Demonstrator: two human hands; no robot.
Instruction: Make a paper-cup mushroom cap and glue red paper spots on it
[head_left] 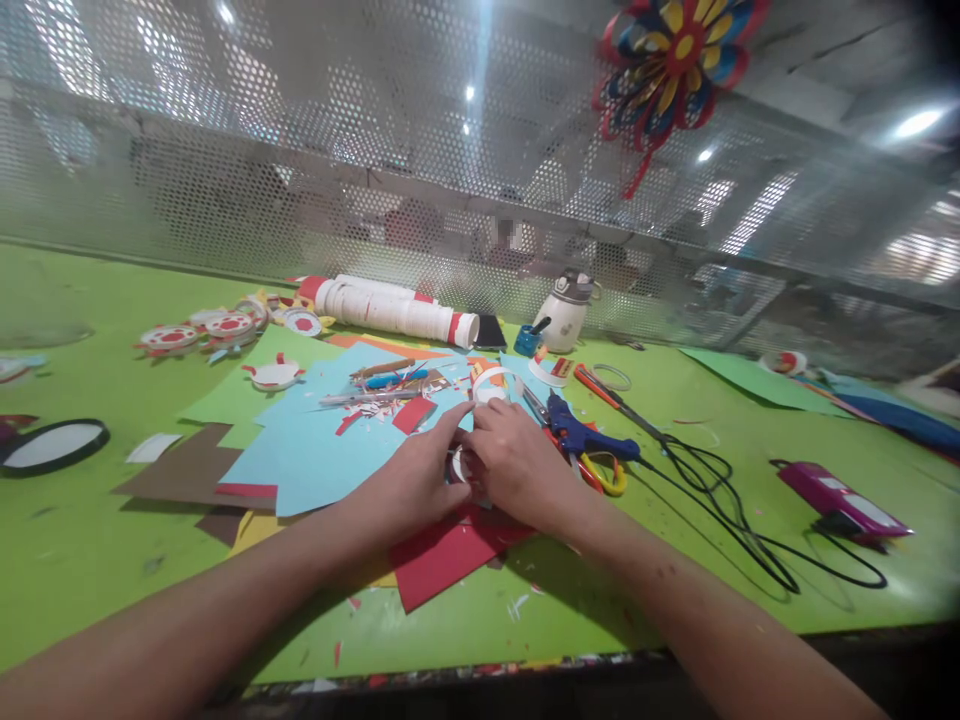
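Observation:
My left hand (420, 462) and my right hand (519, 462) meet over the stacked paper in the middle of the table. Both have their fingers closed around a small round white-rimmed piece (457, 466), mostly hidden by the fingers. Beneath them lies a sheet of red paper (450, 560), partly over yellow and brown sheets. Just beyond the fingers, a curled white paper strip (499, 380) stands up. Close to my right hand are a blue glue gun (585, 430) and scissors with yellow handles (611, 475).
Light blue sheets (300, 450) carry a craft knife (375, 396), pens and scraps. Behind stand stacked white cups (390, 312) and a bottle (566, 312). Finished-looking paper discs (229, 326) lie left, a roll of black tape (56, 447) nearer. Black cords (720, 500) run right, near a magenta device (840, 500).

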